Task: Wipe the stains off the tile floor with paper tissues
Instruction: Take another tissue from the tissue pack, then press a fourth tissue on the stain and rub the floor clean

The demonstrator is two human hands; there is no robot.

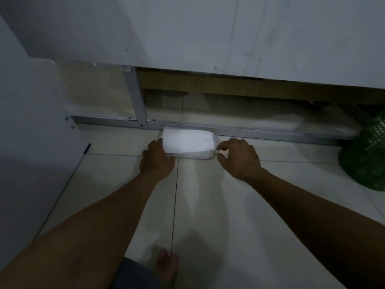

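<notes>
a white pack of paper tissues point(188, 145) lies on the tile floor point(208, 205), its far edge just beside the metal rail point(239, 130) that runs along the bottom of a grey cabinet point(208, 34). the pack sits in a clear wrapper and glows brighter than anything near it in the dim light.

the left hand point(156, 161) is at the left end of the pack, on the side away from the rail's long run to the right. its grip is curled round that end, with the thumb lying over the top corner and the other fingers hidden under or behind the pack, so it has hold of the tissues there. the right hand point(239, 156) is at the right end of the pack. its fingers are bent and spread, the tips just at the wrapper's edge; the grip is partly open, and whether it touches the wrapper cannot be told because of blur.

a green mesh basket point(366, 157) stands on the floor to the right of the pack, well apart from it. a grey panel point(31, 122) rises to the left of the pack. nearer the person than the pack, a bare foot point(167, 265) rests on the floor, close to a dark grout line point(175, 205) that runs from it toward the pack.
</notes>
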